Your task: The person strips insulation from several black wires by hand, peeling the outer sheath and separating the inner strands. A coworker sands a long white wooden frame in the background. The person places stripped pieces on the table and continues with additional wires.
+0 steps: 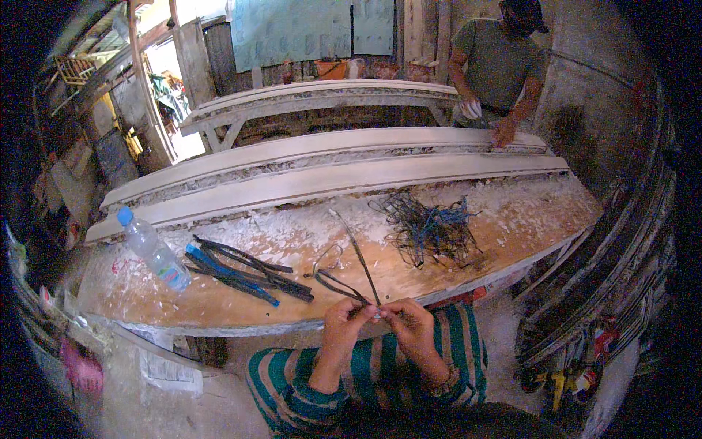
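Both my hands meet at the near edge of the workbench (pixel 314 307). My left hand (pixel 342 325) pinches a dark cord (pixel 338 285), whose looped part lies on the bench ahead of it. Close beside it, my right hand (pixel 411 328) is closed on the same spot, where a long straight dark strand (pixel 358 252) runs away across the wood. The fingertips nearly touch, and the bit between them is too small to make out. To the left lies a bundle of black and blue strips (pixel 245 274). A tangled heap of black and blue strands (pixel 431 227) sits to the right.
A clear plastic bottle with a blue cap (pixel 155 252) stands tilted-looking at the bench's left. Long white moulding lengths (pixel 322 179) stretch across the far side. Beyond them, a person in a cap (pixel 501 69) works at the right end. Long lengths of material (pixel 599 271) line the right.
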`<state>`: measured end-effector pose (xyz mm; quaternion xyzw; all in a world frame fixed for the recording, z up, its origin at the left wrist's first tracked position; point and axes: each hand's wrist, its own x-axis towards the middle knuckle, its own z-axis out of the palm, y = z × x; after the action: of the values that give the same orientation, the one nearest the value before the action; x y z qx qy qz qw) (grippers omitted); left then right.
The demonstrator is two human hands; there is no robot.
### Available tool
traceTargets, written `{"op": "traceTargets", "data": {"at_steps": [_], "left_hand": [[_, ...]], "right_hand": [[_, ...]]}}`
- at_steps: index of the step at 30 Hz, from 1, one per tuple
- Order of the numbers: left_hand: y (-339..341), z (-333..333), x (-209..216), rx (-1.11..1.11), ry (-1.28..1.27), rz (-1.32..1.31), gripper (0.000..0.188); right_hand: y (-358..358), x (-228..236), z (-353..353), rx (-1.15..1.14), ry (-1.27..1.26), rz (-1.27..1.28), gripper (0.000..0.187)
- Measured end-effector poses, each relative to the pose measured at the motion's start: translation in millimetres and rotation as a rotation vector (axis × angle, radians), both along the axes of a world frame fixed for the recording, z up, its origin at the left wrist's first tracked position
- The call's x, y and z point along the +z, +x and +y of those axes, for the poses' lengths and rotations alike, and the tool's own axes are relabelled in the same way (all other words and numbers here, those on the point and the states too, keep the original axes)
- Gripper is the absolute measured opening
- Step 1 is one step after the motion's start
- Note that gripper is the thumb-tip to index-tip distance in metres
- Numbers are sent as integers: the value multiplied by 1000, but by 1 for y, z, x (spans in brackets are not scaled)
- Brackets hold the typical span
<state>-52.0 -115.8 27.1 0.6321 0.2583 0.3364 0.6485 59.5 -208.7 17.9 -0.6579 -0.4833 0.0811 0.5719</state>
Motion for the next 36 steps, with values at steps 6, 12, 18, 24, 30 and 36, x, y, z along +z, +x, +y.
{"op": "traceTargets", "data": {"at_steps": [6, 12, 18, 24, 30, 36], "left_hand": [[3, -2, -9, 0, -1, -161, 9], [0, -3, -14, -89, -187, -245, 7], [-1, -5, -12, -108, -206, -261, 11], [1, -3, -15, -163, -233, -362, 11], [-1, -3, -10, -196, -253, -322, 9], [-2, -4, -9, -196, -286, -295, 8]], "right_hand": [[4, -16, 4, 217, -49, 289, 10], [8, -22, 4, 444, -99, 599, 14], [6, -8, -2, 515, -105, 798, 13], [7, -8, -2, 522, -89, 781, 12], [9, -9, -5, 656, -69, 1110, 13], [10, -8, -6, 662, -56, 1263, 12]]}}
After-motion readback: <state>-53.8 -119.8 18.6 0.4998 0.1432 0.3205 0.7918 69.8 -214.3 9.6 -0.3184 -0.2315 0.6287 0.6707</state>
